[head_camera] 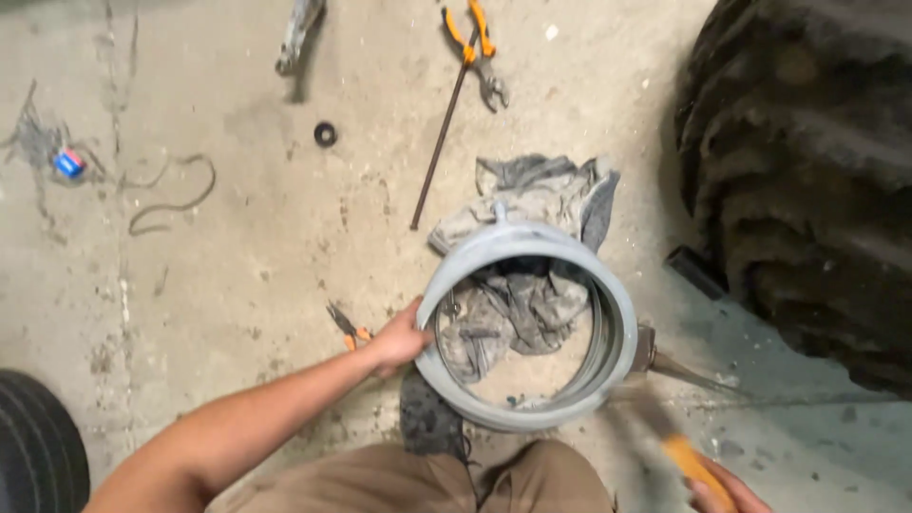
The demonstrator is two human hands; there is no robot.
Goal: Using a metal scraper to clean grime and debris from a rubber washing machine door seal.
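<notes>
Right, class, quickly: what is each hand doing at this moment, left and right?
Left hand: closed on the rim of the grey ring.
Right hand: closed on an orange-handled tool, blurred, its kind unclear.

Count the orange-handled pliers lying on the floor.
2. One pair of pliers lies at the top, beside a thin rod; a smaller pair lies by the left hand. Others may be hidden.

Stained, cracked concrete floor [237, 266], big lugged tyre [807, 180] at right (another tyre [38, 446] lower left), dim light.
</notes>
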